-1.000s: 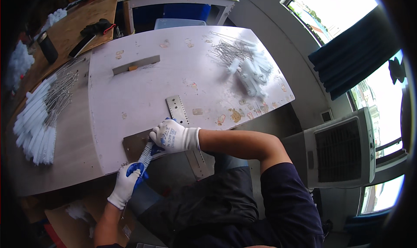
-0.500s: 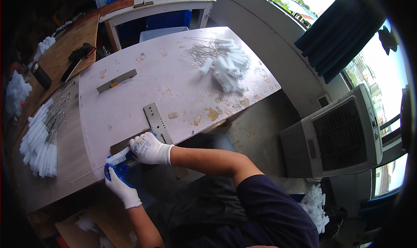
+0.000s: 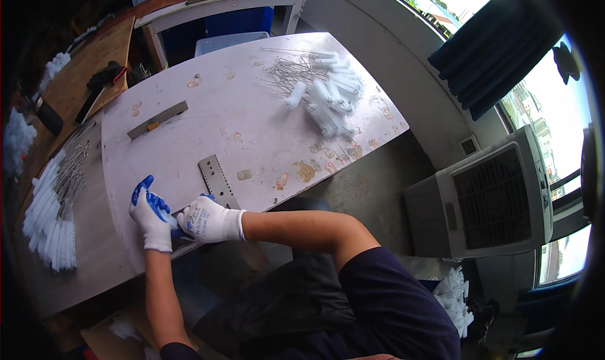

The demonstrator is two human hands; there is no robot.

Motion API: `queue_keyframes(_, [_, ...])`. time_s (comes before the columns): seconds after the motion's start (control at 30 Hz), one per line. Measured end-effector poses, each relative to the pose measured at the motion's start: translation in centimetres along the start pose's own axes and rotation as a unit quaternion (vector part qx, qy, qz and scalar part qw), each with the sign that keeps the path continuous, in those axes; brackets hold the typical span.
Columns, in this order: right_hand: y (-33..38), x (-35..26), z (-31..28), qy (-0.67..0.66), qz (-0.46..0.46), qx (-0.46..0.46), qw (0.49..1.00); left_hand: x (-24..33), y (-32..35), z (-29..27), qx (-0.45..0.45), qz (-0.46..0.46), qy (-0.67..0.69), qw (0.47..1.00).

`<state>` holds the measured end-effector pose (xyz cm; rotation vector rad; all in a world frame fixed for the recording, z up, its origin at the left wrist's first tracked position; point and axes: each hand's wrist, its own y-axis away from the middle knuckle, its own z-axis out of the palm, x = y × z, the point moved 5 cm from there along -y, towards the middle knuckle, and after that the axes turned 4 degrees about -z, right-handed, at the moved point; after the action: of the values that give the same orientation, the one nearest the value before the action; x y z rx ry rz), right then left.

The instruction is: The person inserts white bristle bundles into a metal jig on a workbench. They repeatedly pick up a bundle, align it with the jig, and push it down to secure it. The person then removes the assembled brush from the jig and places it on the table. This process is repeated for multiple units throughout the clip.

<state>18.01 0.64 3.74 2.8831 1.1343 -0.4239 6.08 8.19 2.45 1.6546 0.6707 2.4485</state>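
My left hand (image 3: pixel 153 216), in a white glove with blue-coated fingers, is by the table's near edge, one finger stretched upward and the others curled. Against it my right hand (image 3: pixel 213 221), gloved alike, is closed with its fingertips bent down at the edge. Whatever lies between the hands is hidden; the white bristle brush seen earlier does not show clearly. Just beyond the right hand lies a flat metal plate (image 3: pixel 217 177) with rows of holes.
White brushes (image 3: pixel 328 98) with twisted wire stems are piled at the table's far right. More brushes (image 3: pixel 50 218) fan out at left. A grey metal bar (image 3: pixel 157 120) lies on the pale table (image 3: pixel 189 133). An air cooler (image 3: pixel 482 196) stands at right.
My left hand has swung up and turned, its fingers now pointing away from me. The brush and its wire stem have gone out of sight. My right hand has shifted slightly.
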Motion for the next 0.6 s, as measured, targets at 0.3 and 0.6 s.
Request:
queue_keyframes(0.3, [-0.7,0.0,-0.1,0.012,0.042,0.042,0.998,-0.6,-2.3,2.6,-0.084,0.033,-0.157,0.983])
queue_keyframes(0.6, [-1.4,-1.2,-0.3,0.015,0.127,0.034,0.991,2.6,-3.4,-5.6,-0.004,0.238,-0.358,0.903])
